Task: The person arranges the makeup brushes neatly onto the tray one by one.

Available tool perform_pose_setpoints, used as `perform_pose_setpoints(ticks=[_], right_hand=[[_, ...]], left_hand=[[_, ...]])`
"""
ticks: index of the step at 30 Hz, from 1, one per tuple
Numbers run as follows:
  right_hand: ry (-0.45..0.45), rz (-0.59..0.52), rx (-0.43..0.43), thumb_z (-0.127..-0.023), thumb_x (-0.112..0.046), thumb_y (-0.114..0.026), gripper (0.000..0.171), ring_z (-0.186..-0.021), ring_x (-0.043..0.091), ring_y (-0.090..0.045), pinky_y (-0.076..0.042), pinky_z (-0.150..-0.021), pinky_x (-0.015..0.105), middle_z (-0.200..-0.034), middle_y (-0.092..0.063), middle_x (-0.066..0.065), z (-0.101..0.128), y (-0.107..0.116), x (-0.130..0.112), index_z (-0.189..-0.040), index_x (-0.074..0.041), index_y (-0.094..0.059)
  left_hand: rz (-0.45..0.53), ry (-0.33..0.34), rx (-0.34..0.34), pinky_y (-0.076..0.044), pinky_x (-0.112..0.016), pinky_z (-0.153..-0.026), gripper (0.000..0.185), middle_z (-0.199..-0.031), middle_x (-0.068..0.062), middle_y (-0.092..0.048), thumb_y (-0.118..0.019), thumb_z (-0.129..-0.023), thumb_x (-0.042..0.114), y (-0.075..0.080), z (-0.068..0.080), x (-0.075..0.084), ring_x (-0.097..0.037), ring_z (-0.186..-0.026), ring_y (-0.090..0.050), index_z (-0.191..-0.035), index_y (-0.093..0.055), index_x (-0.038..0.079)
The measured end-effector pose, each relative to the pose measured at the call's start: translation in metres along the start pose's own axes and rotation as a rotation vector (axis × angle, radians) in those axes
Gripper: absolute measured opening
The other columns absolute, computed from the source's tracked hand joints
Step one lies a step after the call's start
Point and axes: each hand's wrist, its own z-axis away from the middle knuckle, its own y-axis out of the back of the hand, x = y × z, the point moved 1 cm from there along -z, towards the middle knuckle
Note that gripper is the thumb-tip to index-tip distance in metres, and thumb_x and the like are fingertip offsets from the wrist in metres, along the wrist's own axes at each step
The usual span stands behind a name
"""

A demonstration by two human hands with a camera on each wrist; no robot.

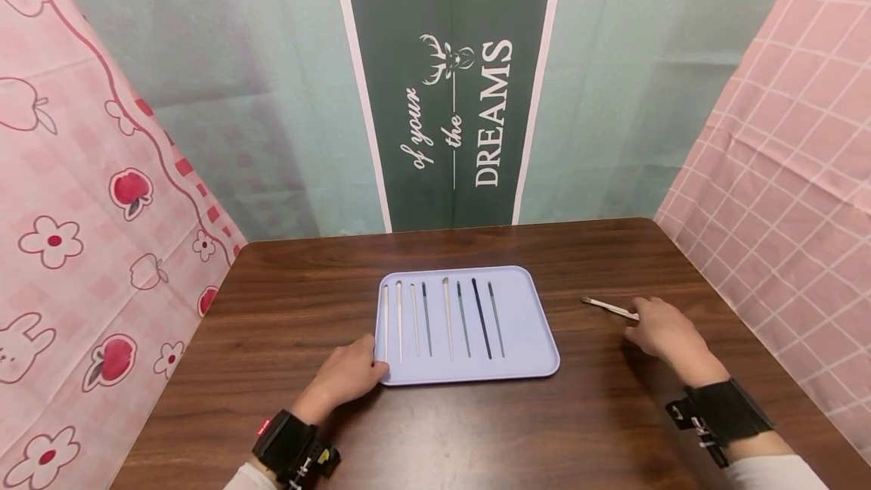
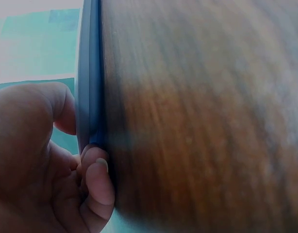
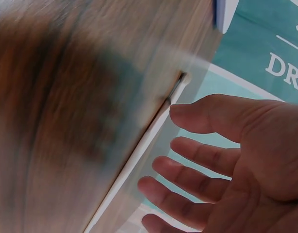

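Nearest, the left hand (image 1: 348, 378) pinches the lavender tray's (image 1: 531, 324) near-left corner, steadying it on the table (image 1: 435, 429). Right hand (image 1: 663, 333), its grip spread, hovers by a pale brush (image 1: 610, 308) lying right of the tray, apart from the row of brushes (image 1: 445, 317) inside.

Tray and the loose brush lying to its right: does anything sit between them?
Nothing does. The head view shows only bare wooden table between the tray and the brush, beside which the right hand hovers open.
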Motion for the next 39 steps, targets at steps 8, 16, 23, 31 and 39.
perform_pose_setpoints(ticks=[8, 16, 23, 31, 39], right_hand=[[-0.012, 0.005, -0.001, -0.084, -0.015, -0.072, 0.043, -0.097, 0.052, -0.057, -0.047, -0.077, 0.060, -0.103, -0.057, 0.030, 0.003, -0.002, 0.014, -0.115, 0.011, -0.058], [0.007, 0.008, 0.042, -0.081, -0.012, -0.071, 0.035, -0.098, 0.054, -0.057, -0.047, -0.076, 0.061, -0.101, -0.059, 0.029, 0.003, -0.003, 0.022, -0.109, 0.007, -0.062], [0.015, 0.008, 0.017, -0.082, -0.009, -0.069, 0.030, -0.100, 0.053, -0.057, -0.047, -0.078, 0.061, -0.102, -0.060, 0.030, 0.000, -0.005, 0.029, -0.107, 0.007, -0.063], [0.018, 0.008, 0.008, -0.082, -0.007, -0.069, 0.029, -0.101, 0.054, -0.058, -0.047, -0.079, 0.061, -0.104, -0.060, 0.031, -0.004, -0.007, 0.033, -0.107, 0.007, -0.063], [0.048, 0.003, 0.046, -0.079, -0.004, -0.067, 0.023, -0.094, 0.051, -0.059, -0.047, -0.075, 0.059, -0.097, -0.060, 0.027, -0.008, -0.010, 0.038, -0.100, 0.004, -0.065]], left_hand=[[-0.006, -0.004, 0.005, -0.042, -0.037, -0.062, 0.025, -0.079, -0.002, -0.052, -0.066, -0.086, 0.028, -0.001, -0.001, -0.001, -0.020, -0.068, -0.049, -0.097, -0.057, 0.007], [-0.011, -0.010, 0.013, -0.043, -0.038, -0.063, 0.024, -0.079, -0.002, -0.052, -0.066, -0.085, 0.027, -0.001, -0.001, -0.002, -0.021, -0.068, -0.049, -0.095, -0.056, 0.008], [-0.014, -0.009, 0.012, -0.043, -0.038, -0.063, 0.025, -0.079, -0.002, -0.051, -0.065, -0.086, 0.028, -0.001, -0.002, -0.001, -0.021, -0.069, -0.049, -0.096, -0.056, 0.007], [-0.011, -0.005, 0.012, -0.042, -0.037, -0.062, 0.024, -0.078, -0.002, -0.051, -0.066, -0.085, 0.028, -0.001, -0.002, -0.001, -0.021, -0.068, -0.049, -0.095, -0.056, 0.008], [-0.010, 0.002, 0.013, -0.041, -0.037, -0.061, 0.023, -0.076, -0.002, -0.051, -0.066, -0.086, 0.027, -0.001, -0.001, -0.001, -0.021, -0.066, -0.049, -0.093, -0.055, 0.008]])
